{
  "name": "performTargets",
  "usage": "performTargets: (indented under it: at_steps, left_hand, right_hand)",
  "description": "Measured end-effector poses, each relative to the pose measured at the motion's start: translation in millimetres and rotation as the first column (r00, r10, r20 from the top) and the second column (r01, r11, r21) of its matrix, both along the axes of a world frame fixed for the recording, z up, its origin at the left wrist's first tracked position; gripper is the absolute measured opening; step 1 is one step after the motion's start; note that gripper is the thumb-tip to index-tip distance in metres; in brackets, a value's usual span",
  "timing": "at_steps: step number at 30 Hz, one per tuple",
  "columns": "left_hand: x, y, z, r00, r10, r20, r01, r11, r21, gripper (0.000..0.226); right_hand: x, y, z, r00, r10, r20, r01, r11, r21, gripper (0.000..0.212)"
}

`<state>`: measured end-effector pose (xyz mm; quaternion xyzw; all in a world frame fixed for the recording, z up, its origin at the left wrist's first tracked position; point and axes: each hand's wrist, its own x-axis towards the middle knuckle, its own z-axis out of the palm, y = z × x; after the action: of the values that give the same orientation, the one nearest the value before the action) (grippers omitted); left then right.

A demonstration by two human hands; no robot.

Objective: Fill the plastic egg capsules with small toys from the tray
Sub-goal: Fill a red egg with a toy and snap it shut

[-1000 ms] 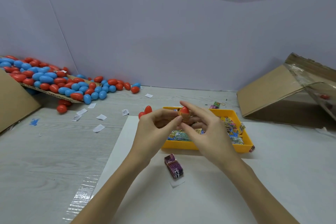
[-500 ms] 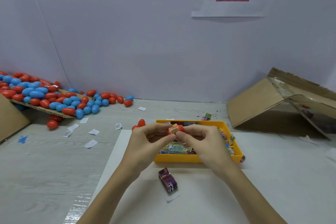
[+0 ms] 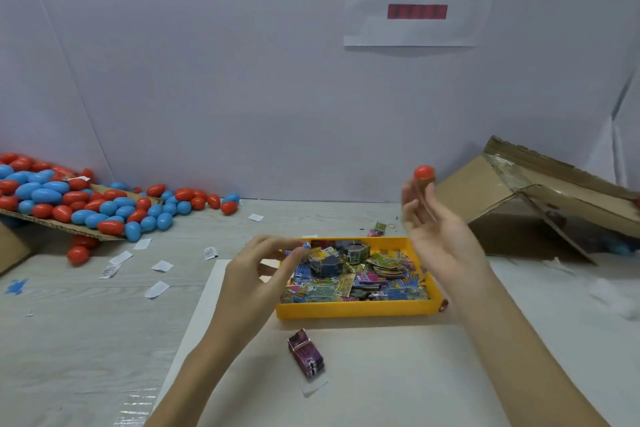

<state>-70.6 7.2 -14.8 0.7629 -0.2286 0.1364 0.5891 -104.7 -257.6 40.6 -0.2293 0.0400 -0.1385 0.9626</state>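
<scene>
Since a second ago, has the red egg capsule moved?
Yes. The red egg capsule has left its spot above the yellow tray, going up and right toward the cardboard box.

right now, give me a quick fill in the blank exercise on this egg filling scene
1. The toy tray is coloured ____.
2. The red egg capsule sits at the fingertips of the ____ hand.
3. The egg pile mixes red eggs with ____ ones.
4. The purple toy packet lies on the white sheet, ____ the tray.

Missing words: yellow; right; blue; outside
</scene>
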Motion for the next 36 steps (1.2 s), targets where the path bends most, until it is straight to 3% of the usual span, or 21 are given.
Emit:
performTargets:
  at_steps: [3, 7, 10, 12, 14, 16, 19, 21, 22, 26, 30, 34, 36]
  left_hand:
    - [2, 1, -1, 1.000, 0.030, -0.006, -0.030, 1.000, 0.009, 0.018]
    - [4, 2, -3, 0.999, 0.037, 0.011, -0.038, 0.996, 0.077, 0.022]
    - [7, 4, -6, 0.998, 0.064, -0.017, -0.061, 0.989, 0.135, 0.022]
    - [9, 5, -8, 0.994, 0.110, -0.024, -0.104, 0.979, 0.174, 0.021]
    - [11, 9, -9, 0.986, 0.166, -0.019, -0.160, 0.971, 0.179, 0.020]
    - [15, 12, -12, 0.976, 0.215, -0.027, -0.209, 0.967, 0.147, 0.018]
    - [35, 21, -20, 0.926, 0.359, -0.119, -0.344, 0.930, 0.126, 0.011]
    - [62, 32, -26, 0.871, 0.466, -0.154, -0.437, 0.879, 0.187, 0.011]
    - [80, 39, -27, 0.851, 0.505, -0.142, -0.460, 0.849, 0.261, 0.015]
    - [155, 55, -25, 0.844, 0.536, -0.032, -0.428, 0.709, 0.561, 0.031]
    - [212, 55, -24, 0.895, 0.426, 0.131, -0.369, 0.545, 0.753, 0.042]
    - [238, 50, -33, 0.941, 0.291, 0.172, -0.304, 0.510, 0.805, 0.033]
    - [237, 48, -39, 0.925, 0.311, 0.219, -0.363, 0.550, 0.752, 0.020]
  right_hand:
    - [15, -55, 25, 0.973, -0.224, 0.056, 0.203, 0.944, 0.258, 0.029]
    - [28, -99, 27, 0.936, -0.352, 0.008, 0.335, 0.896, 0.292, 0.031]
    - [27, -88, 13, 0.955, -0.295, -0.035, 0.297, 0.949, 0.105, 0.030]
    - [23, -63, -5, 0.977, -0.202, -0.069, 0.193, 0.973, -0.125, 0.026]
    - [19, -29, -26, 0.989, -0.109, -0.097, 0.070, 0.937, -0.342, 0.028]
    - [15, 4, -45, 0.991, -0.064, -0.116, -0.016, 0.813, -0.582, 0.030]
    - [11, 38, -65, 0.996, -0.079, -0.052, -0.016, 0.402, -0.916, 0.026]
    - [9, 49, -70, 0.997, -0.075, 0.034, 0.044, 0.140, -0.989, 0.021]
    - [7, 53, -72, 0.995, -0.081, 0.054, 0.059, 0.059, -0.997, 0.020]
    - [2, 60, -75, 0.966, -0.161, 0.201, 0.187, -0.098, -0.977, 0.026]
    - [2, 63, -80, 0.935, -0.158, 0.318, 0.277, -0.237, -0.931, 0.029]
    - [7, 62, -85, 0.933, -0.149, 0.327, 0.283, -0.258, -0.924, 0.031]
    - [7, 61, -84, 0.931, -0.149, 0.334, 0.294, -0.239, -0.926, 0.030]
